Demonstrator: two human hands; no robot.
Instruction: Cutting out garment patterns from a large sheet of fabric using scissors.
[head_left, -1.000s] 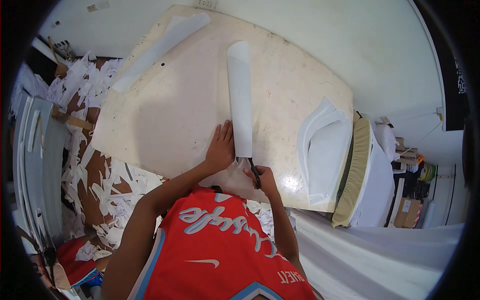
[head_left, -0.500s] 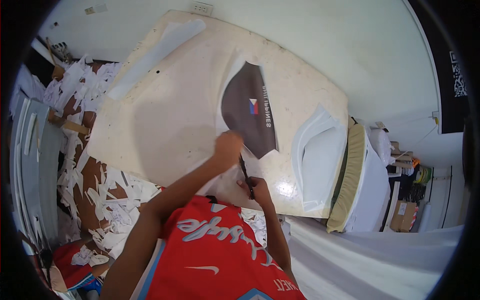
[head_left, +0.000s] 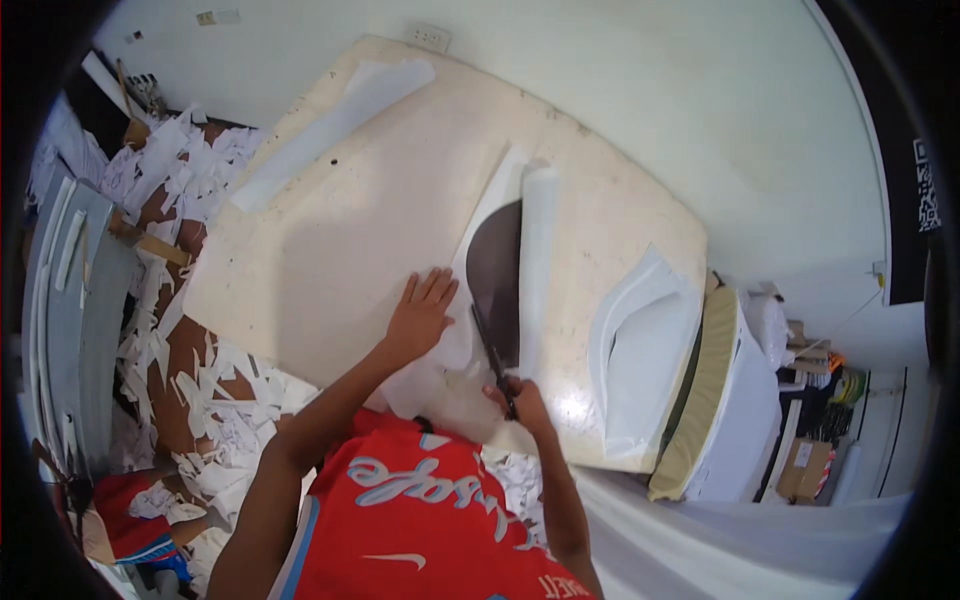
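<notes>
My left hand [head_left: 420,313] lies on pale paper on the board [head_left: 340,250], fingers spread. Just right of it is a dark brown curved piece [head_left: 495,285], partly covered along its right side by a curled white sheet [head_left: 540,260]. My right hand [head_left: 522,405], near the board's front edge, grips black-handled scissors [head_left: 492,355], whose blades point away from me along the dark piece's lower left edge. A stack of curved white pieces [head_left: 645,350] rests at the board's right, and a long white strip [head_left: 335,130] lies at the back left.
Paper scraps [head_left: 200,420] litter the brown floor at left, beside grey panels [head_left: 85,320]. A khaki padded edge [head_left: 700,390] adjoins the board's right, with cardboard boxes [head_left: 808,465] beyond. A white wall [head_left: 700,110] rises behind the board. Pale fabric [head_left: 720,545] spreads at lower right.
The white sheet over the dark piece opened out, then curled back over its right part. My left hand moved from that piece leftward and flattened. The scissors and right hand shifted slightly lower.
</notes>
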